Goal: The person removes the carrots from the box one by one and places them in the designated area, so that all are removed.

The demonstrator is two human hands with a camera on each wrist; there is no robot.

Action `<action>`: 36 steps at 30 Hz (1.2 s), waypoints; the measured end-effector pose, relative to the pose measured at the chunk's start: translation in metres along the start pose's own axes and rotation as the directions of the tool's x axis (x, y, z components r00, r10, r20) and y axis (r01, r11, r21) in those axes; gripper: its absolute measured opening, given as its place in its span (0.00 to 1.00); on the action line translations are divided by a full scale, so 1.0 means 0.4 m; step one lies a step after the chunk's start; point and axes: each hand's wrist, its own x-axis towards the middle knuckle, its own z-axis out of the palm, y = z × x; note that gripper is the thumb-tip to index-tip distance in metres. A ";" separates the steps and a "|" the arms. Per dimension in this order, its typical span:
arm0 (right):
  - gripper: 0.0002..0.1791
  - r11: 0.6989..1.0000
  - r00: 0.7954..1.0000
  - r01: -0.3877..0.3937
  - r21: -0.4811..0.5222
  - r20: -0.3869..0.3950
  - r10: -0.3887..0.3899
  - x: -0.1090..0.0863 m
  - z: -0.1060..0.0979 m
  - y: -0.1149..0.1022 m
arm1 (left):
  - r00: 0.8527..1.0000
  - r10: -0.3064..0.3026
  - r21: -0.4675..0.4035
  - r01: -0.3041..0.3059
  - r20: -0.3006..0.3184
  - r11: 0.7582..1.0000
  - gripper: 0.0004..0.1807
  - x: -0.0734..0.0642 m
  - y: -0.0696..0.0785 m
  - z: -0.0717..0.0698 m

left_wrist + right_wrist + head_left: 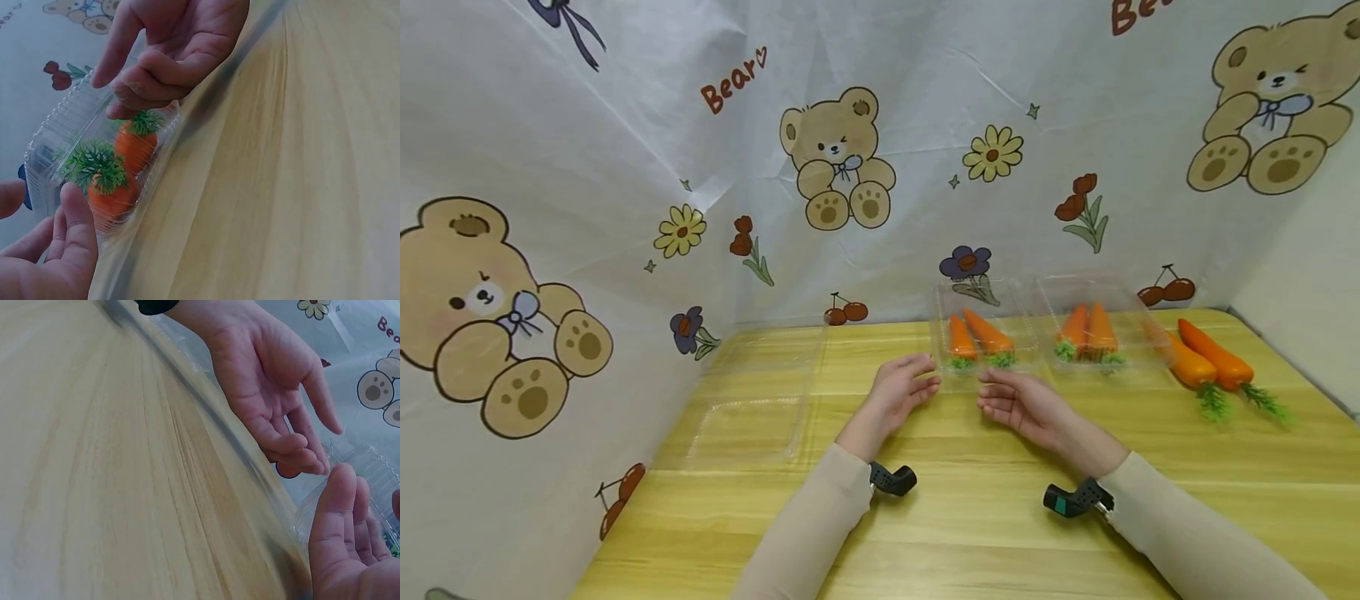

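Observation:
My left hand (898, 390) and right hand (1022, 408) are at the front of a clear plastic clamshell box (1026, 329), with a gap between them. Inside it lie two orange toy carrots (987, 333), their green leafy tops toward me. Both hands have loosely bent fingers and hold nothing. In the left wrist view, the left fingertips (76, 203) are close to the box's ribbed wall, and the right hand (181, 56) overlaps the other end. Whether either hand touches the plastic, I cannot tell. The right wrist view shows the box mostly hidden behind the right fingers (337, 506).
A second clear box (1138, 333) with carrots (1102, 329) stands just to the right. Beyond it, two loose carrots (1217, 354) lie on the wooden table (955, 533). At the left lies another transparent box (797, 417), opened out. A bear-print sheet (910, 67) hangs behind.

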 end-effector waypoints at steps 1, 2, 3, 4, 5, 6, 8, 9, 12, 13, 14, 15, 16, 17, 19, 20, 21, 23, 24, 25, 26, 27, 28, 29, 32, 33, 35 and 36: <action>0.16 1.000 1.000 -0.003 0.006 0.001 0.003 0.001 0.000 0.000 | 1.000 0.001 -0.004 -0.001 -0.002 1.000 0.22 0.005 -0.002 0.002; 0.17 1.000 1.000 -0.006 0.013 0.005 0.006 0.003 0.000 0.001 | 1.000 0.004 -0.008 -0.004 -0.005 1.000 0.22 0.009 -0.003 0.004; 0.18 1.000 1.000 -0.007 0.021 0.006 0.007 0.004 0.001 0.001 | 1.000 0.004 -0.013 -0.004 -0.006 1.000 0.22 0.013 -0.004 0.006; 0.19 1.000 1.000 -0.007 0.030 0.004 0.007 0.006 0.002 0.001 | 1.000 0.005 -0.016 -0.005 -0.006 1.000 0.21 0.017 -0.005 0.008; 0.20 0.999 1.000 -0.007 0.039 0.000 0.007 0.008 0.004 0.001 | 1.000 0.008 -0.020 -0.008 -0.007 1.000 0.21 0.020 -0.005 0.010; 0.21 0.999 1.000 -0.004 0.043 -0.005 0.004 0.010 0.006 0.001 | 1.000 0.010 -0.023 -0.010 -0.007 1.000 0.21 0.023 -0.006 0.011; 0.21 0.999 1.000 0.002 0.046 -0.018 -0.002 0.013 0.009 0.003 | 1.000 0.014 -0.031 -0.014 -0.007 0.999 0.20 0.029 -0.007 0.014; 0.21 0.999 1.000 0.006 0.044 -0.028 -0.005 0.014 0.011 0.004 | 1.000 0.013 -0.034 -0.013 -0.007 0.999 0.20 0.032 -0.007 0.014; 0.20 0.999 0.998 0.014 0.029 -0.058 -0.012 0.017 0.015 0.007 | 1.000 0.009 -0.040 -0.009 -0.007 0.999 0.19 0.037 -0.007 0.013; 0.20 1.000 0.998 0.015 0.024 -0.065 -0.014 0.018 0.016 0.008 | 1.000 0.006 -0.044 -0.006 -0.006 0.999 0.19 0.038 -0.007 0.012; 0.20 1.000 0.997 0.019 0.019 -0.071 -0.017 0.018 0.016 0.009 | 1.000 0.001 -0.047 -0.002 -0.007 0.999 0.19 0.039 -0.007 0.012; 0.20 1.000 0.997 0.021 0.014 -0.075 -0.020 0.018 0.016 0.009 | 1.000 -0.003 -0.049 0.002 -0.008 0.999 0.19 0.040 -0.007 0.011; 0.20 1.000 0.997 0.024 0.010 -0.077 -0.023 0.018 0.016 0.010 | 1.000 -0.005 -0.051 0.004 -0.008 0.999 0.19 0.041 -0.007 0.011; 0.20 1.000 0.997 0.027 0.008 -0.077 -0.027 0.018 0.015 0.010 | 1.000 -0.009 -0.056 0.008 -0.011 0.998 0.18 0.041 -0.006 0.011; 0.19 0.999 0.997 0.033 0.009 -0.072 -0.033 0.017 0.014 0.010 | 1.000 -0.009 -0.063 0.008 -0.018 0.998 0.18 0.041 -0.005 0.012; 0.19 0.999 0.997 0.037 0.008 -0.067 -0.036 0.017 0.014 0.010 | 1.000 -0.008 -0.067 0.007 -0.022 0.998 0.18 0.041 -0.005 0.012; 0.19 0.999 0.997 0.039 0.010 -0.061 -0.038 0.016 0.013 0.010 | 1.000 -0.005 -0.073 0.004 -0.024 0.997 0.18 0.042 -0.005 0.012; 0.19 0.999 0.998 0.041 0.013 -0.057 -0.041 0.015 0.014 0.009 | 1.000 0.004 -0.077 -0.006 -0.027 0.997 0.18 0.039 -0.001 0.011; 0.19 0.999 0.998 0.042 0.013 -0.054 -0.041 0.015 0.015 0.009 | 1.000 0.008 -0.078 -0.010 -0.029 0.997 0.18 0.038 0.001 0.011; 0.19 0.999 0.998 0.040 0.013 -0.049 -0.039 0.014 0.015 0.009 | 1.000 0.009 -0.082 -0.012 -0.030 0.997 0.18 0.037 0.002 0.010; 0.19 0.999 0.998 0.038 0.011 -0.045 -0.037 0.014 0.015 0.010 | 0.999 0.011 -0.084 -0.013 -0.031 0.996 0.18 0.036 0.002 0.008; 0.19 0.999 0.999 0.035 0.010 -0.042 -0.034 0.013 0.015 0.011 | 0.999 0.014 -0.082 -0.016 -0.031 0.996 0.18 0.034 0.003 0.007; 0.18 0.999 0.999 0.032 0.009 -0.042 -0.031 0.013 0.016 0.012 | 0.999 0.014 -0.081 -0.016 -0.033 0.997 0.18 0.033 0.003 0.005; 0.19 1.000 0.999 0.028 0.005 -0.037 -0.028 0.012 0.015 0.013 | 0.999 0.012 -0.082 -0.015 -0.035 0.997 0.18 0.032 0.003 0.004; 0.18 1.000 1.000 0.020 -0.009 -0.019 -0.020 0.008 0.015 0.015 | 0.999 0.009 -0.083 -0.012 -0.036 0.997 0.19 0.029 0.003 -0.002; 0.18 1.000 1.000 0.019 -0.014 -0.012 -0.019 0.007 0.015 0.016 | 0.999 0.010 -0.082 -0.013 -0.037 0.997 0.19 0.027 0.002 -0.005; 0.18 0.999 1.000 0.017 -0.027 0.007 -0.017 0.006 0.016 0.019 | 0.999 0.009 -0.087 -0.012 -0.044 0.996 0.19 0.024 0.002 -0.011; 0.18 0.999 1.000 0.016 -0.032 0.016 -0.015 0.005 0.016 0.021 | 0.999 0.009 -0.090 -0.013 -0.046 0.996 0.20 0.023 0.002 -0.015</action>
